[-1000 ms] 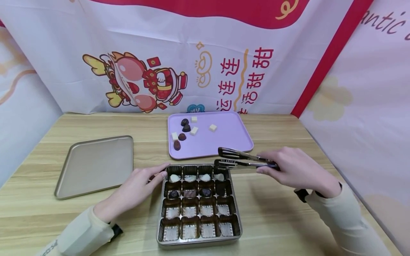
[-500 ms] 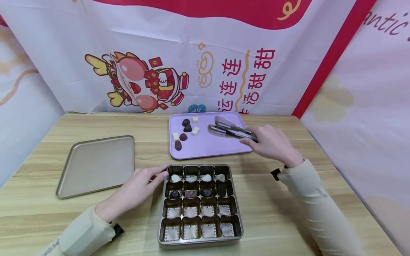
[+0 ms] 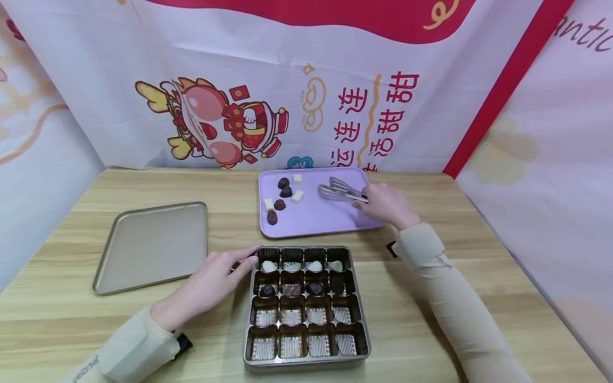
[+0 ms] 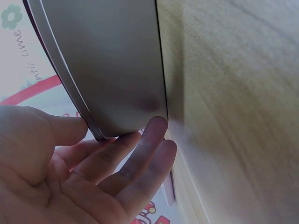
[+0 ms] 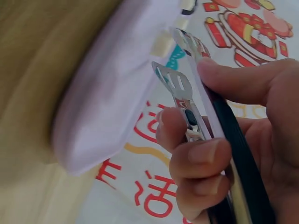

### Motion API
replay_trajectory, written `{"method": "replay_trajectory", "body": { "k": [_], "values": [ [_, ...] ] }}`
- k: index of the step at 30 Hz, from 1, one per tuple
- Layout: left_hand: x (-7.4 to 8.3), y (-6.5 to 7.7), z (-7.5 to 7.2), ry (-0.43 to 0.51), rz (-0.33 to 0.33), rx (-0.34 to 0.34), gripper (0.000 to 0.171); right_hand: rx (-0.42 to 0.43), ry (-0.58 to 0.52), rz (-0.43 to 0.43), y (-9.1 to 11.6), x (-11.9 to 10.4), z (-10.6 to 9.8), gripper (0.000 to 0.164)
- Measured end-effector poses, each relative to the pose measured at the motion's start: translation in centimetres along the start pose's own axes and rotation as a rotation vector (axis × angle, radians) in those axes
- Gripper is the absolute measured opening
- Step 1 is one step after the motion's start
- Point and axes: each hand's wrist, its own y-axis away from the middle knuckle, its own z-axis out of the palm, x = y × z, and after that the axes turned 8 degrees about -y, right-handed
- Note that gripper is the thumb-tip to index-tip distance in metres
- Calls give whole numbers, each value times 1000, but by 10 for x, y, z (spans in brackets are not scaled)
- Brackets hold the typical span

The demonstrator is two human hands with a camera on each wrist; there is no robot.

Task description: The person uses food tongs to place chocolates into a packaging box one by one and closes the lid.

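In the head view my right hand [image 3: 385,205] holds metal tongs [image 3: 335,190] low over the lilac tray [image 3: 330,221]. Their slotted tips stand apart in the right wrist view, where the curled fingers [image 5: 198,175] and thumb grip the handles, with a pale block [image 5: 162,43] close to the tips. Dark chocolates [image 3: 286,192] and white pieces [image 3: 297,196] lie at the tray's left side. My left hand [image 3: 213,276] grips the far-left corner of a metal box [image 3: 306,363], thumb at its rim and fingers round the corner. Inside, gold compartments [image 3: 291,316] hold white pieces in the back row and dark chocolates in the second.
A bronze-coloured baking tray [image 3: 153,247] lies to the left on the wooden table [image 3: 52,303]. The printed backdrop [image 3: 268,42] rises right behind the table's back edge. The lilac tray stands just behind the box.
My right hand has carried the tongs from above the box's back-right corner forward over the lilac tray. The white piece seen apart on that tray is now hidden at the tongs. My left hand stays put.
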Motion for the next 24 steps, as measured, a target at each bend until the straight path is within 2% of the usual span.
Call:
{"method": "replay_trajectory", "body": {
  "k": [7,11,15,24],
  "values": [
    [1,0,0,-15,18,6,44,29,21,-67,1,6,4,33],
    [2,2,0,-5,2,3,44,29,18,-104,3,5,1,35],
    [3,3,1,7,-8,-1,44,5,19,-126,8,1,-7,22],
    [2,1,1,0,7,12,44,76,70,-189,22,-14,-25,27]
  ]
}}
